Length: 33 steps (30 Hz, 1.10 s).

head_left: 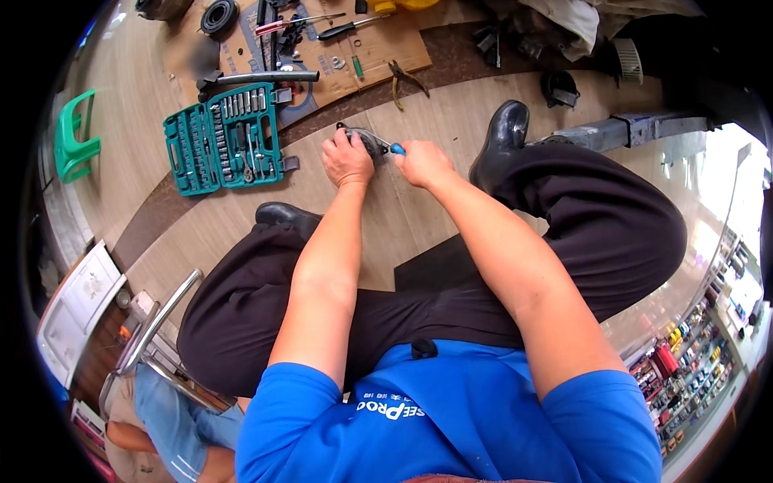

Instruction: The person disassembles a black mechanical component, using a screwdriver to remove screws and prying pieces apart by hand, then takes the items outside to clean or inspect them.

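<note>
Left hand [346,158] pressing metal part [369,142], right hand [422,163] perhaps gripping screwdriver [396,148]

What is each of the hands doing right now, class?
Left hand: closed on a small dark metal part on the floor.
Right hand: closed around a blue-handled tool, tip at that part.

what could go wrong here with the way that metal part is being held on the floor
1. The left hand presses the small metal part down right beside the blue-handled tool that the right hand grips; a slip might drive the tip into the fingers.
2. The part lies loose on the smooth wooden floor, with no clamp in sight, so it could skid.
3. Pliers and the open green socket case lie near the boots, a possible trip hazard.
</note>
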Each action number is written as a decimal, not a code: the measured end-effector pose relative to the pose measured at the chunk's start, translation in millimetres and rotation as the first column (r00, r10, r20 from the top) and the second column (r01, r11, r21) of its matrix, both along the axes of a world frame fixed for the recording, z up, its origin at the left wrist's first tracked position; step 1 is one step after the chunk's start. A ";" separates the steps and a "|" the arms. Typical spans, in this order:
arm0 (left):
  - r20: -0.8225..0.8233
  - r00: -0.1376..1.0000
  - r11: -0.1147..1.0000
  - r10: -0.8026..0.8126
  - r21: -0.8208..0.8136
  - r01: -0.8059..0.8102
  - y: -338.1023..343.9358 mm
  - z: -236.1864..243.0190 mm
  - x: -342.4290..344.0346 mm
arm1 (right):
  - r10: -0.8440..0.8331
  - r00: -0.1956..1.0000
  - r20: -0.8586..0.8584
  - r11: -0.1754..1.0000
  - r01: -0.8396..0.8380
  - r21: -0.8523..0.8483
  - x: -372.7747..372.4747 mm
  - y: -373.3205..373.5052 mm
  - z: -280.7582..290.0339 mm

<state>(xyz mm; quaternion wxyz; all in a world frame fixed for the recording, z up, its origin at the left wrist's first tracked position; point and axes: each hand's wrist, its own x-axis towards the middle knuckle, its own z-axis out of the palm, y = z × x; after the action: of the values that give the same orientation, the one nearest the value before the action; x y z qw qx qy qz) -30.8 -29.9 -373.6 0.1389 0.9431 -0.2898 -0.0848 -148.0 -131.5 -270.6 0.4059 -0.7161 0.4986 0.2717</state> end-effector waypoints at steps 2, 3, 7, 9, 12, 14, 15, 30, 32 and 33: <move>-0.001 1.000 1.000 0.004 -0.008 -0.004 0.3 -0.1 0.2 | -0.004 1.000 0.004 1.000 0.004 0.007 0.8 -1.4 3.7; -0.002 1.000 1.000 0.007 -0.013 -0.007 -0.1 -0.1 -0.4 | -0.006 1.000 0.005 1.000 0.006 0.009 0.6 -1.8 4.8; 0.003 1.000 1.000 -0.009 -0.009 0.009 -1.5 -0.6 -0.1 | -0.032 0.999 -0.024 0.999 0.032 0.005 1.9 3.7 -2.5; 0.007 1.000 1.000 -0.014 -0.009 0.014 -0.7 -0.3 -1.4 | -0.088 0.995 -0.054 0.996 0.088 0.012 4.3 10.6 0.2; -0.004 1.000 1.000 -0.001 -0.001 0.001 0.8 -0.4 -0.9 | -0.207 0.973 -0.099 0.977 0.211 0.031 9.2 20.4 0.7; -0.002 1.000 1.000 0.002 -0.003 -0.002 0.7 -1.3 -1.4 | -0.286 0.957 -0.035 0.957 0.288 0.045 6.6 26.0 -0.2; 0.001 1.000 1.000 0.005 -0.004 -0.005 1.1 -1.6 -1.3 | -0.325 0.946 -0.002 0.944 0.325 0.054 6.0 29.2 -1.0; -0.079 0.994 0.997 0.072 -0.016 -0.073 -2.3 1.4 -3.0 | -0.562 0.809 0.174 0.815 0.577 -0.050 1.5 69.1 -45.6; -0.058 0.996 0.998 0.069 0.000 -0.069 -2.1 -0.5 -1.5 | -0.446 0.879 0.169 0.887 0.460 -0.051 -1.3 53.6 -41.8; -0.061 0.996 0.997 0.071 -0.003 -0.071 -2.0 -1.1 -2.5 | -0.411 0.900 0.146 0.905 0.422 -0.050 -1.7 48.7 -33.8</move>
<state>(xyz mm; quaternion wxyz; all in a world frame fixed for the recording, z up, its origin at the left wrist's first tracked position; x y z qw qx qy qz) -33.2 -31.9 -374.7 0.1531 0.9494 -0.2522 -0.1075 -149.8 -82.9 -304.4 0.4575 -0.6251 0.6227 0.1102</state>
